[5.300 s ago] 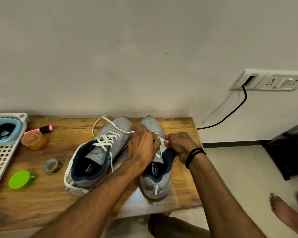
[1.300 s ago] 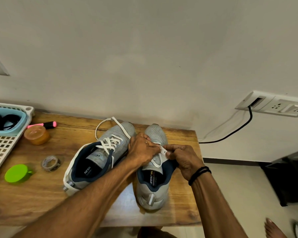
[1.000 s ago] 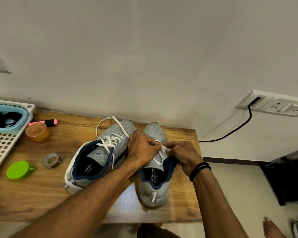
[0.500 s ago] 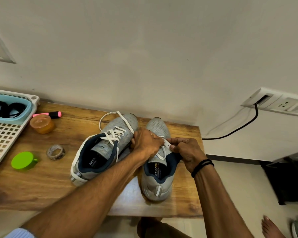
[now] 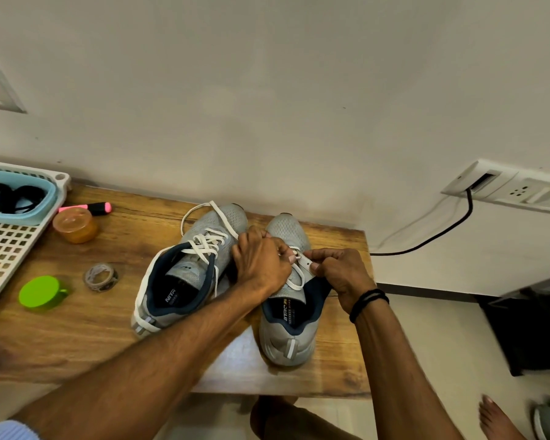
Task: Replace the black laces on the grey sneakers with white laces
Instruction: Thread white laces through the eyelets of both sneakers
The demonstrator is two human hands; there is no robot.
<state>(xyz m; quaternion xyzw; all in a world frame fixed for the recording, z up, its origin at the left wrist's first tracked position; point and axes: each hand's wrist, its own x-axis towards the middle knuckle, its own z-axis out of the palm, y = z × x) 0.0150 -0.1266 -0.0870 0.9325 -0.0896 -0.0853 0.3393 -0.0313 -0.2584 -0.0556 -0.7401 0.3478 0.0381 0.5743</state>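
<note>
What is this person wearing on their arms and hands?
No gloves: the left hand and right hand are both bare. Thin black bands circle the right wrist. The left forearm is uncovered up to a light blue sleeve at the picture's bottom corner.

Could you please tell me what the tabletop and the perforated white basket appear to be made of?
Tabletop: wood or wood-look laminate, with brown grain streaks and slight sheen. Basket: likely moulded plastic, matte off-white, with a uniform grid of square holes.
</note>
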